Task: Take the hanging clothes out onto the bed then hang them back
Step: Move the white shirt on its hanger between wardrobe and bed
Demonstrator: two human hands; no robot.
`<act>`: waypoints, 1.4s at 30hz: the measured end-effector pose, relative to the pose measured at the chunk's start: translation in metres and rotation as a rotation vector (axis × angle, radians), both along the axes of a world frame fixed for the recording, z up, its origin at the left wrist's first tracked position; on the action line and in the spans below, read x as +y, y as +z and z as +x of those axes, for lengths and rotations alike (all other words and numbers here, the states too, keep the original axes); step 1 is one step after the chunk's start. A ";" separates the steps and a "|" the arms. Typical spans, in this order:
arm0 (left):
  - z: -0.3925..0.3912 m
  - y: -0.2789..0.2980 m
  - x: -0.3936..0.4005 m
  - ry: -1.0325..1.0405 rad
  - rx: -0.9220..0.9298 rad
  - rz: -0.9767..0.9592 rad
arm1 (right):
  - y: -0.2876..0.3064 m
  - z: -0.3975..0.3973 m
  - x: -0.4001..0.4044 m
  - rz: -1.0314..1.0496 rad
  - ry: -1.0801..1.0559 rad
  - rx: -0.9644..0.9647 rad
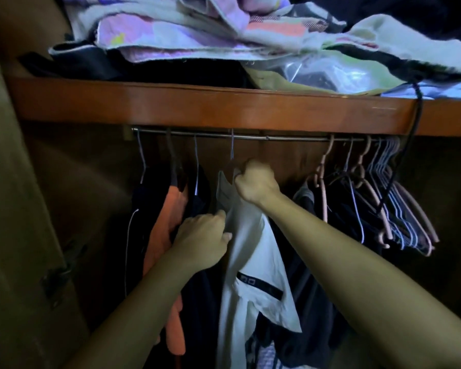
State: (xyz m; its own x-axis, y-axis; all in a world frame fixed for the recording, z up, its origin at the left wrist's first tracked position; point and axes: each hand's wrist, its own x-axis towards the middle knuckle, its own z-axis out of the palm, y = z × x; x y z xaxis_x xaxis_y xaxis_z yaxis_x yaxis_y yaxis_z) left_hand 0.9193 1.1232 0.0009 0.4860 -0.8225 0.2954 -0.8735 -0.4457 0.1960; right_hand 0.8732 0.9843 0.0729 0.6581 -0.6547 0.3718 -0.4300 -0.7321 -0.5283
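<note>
A white shirt (253, 262) hangs on a wire hanger (232, 147) hooked over the metal rail (290, 139) inside the wardrobe. My right hand (256, 181) grips the shirt's collar at the top of the hanger. My left hand (202, 239) pinches the shirt's left edge lower down. To the left hang an orange garment (168, 222) and dark clothes (197, 198). More dark clothes (312, 251) hang behind my right forearm.
Several bare pink and wire hangers (383, 187) crowd the rail's right end. A wooden shelf (197, 105) above carries piled folded fabrics (186, 30) and a plastic bag (330, 73). A black cord (413, 123) dangles over the shelf edge. The wardrobe door (16, 209) stands at the left.
</note>
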 end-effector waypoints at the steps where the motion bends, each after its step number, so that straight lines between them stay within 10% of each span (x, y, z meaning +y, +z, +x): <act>1: 0.003 0.001 0.001 0.003 0.012 -0.005 | 0.000 0.004 -0.001 0.008 -0.008 -0.010; 25: -0.025 0.005 -0.016 -0.105 0.057 -0.156 | -0.058 -0.086 -0.008 0.061 -0.054 0.292; 42: -0.189 -0.027 -0.087 -0.755 0.241 0.456 | -0.093 -0.344 0.039 0.204 -0.277 0.526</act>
